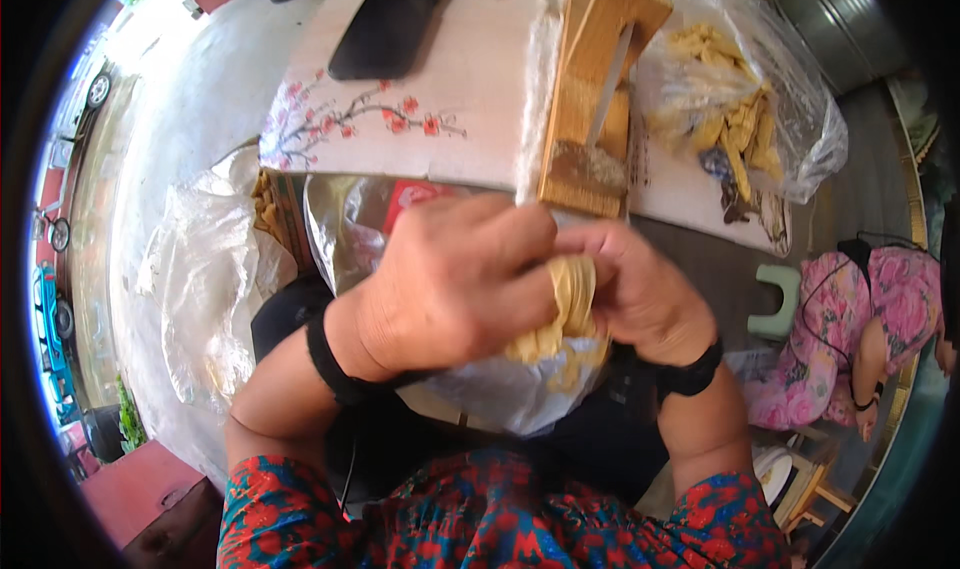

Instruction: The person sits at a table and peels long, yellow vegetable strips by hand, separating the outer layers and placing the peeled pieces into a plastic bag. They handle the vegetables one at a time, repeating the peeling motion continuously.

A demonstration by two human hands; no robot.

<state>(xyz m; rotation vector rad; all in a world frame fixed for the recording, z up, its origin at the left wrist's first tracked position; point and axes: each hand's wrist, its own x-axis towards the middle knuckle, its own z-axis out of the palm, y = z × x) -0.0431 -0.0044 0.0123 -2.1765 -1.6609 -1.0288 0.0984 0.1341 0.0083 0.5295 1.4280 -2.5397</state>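
Note:
Both hands meet over my lap, close in front of the low table's near edge. My left hand [457, 284], back upwards, grips a pale yellow, soft, pleated piece [574, 291] with its fingers curled. My right hand [637, 291] pinches the other side of that piece; its fingertips are partly hidden and slightly blurred. Beneath the hands, a translucent plastic bag [517, 400] lies across my lap, with yellow bits on it. Just beyond the hands stands a wooden cutting stand [585, 168] with an upright metal blade [611, 81] fixed in it.
The table [480, 134] has a blossom pattern and carries a black smartphone [390, 25]. At its right lies a clear bag of yellow pieces [739, 119]. Another plastic bag [202, 291] sits at the left. A person in pink floral clothes [840, 321] is at the right beside a green stool [776, 303].

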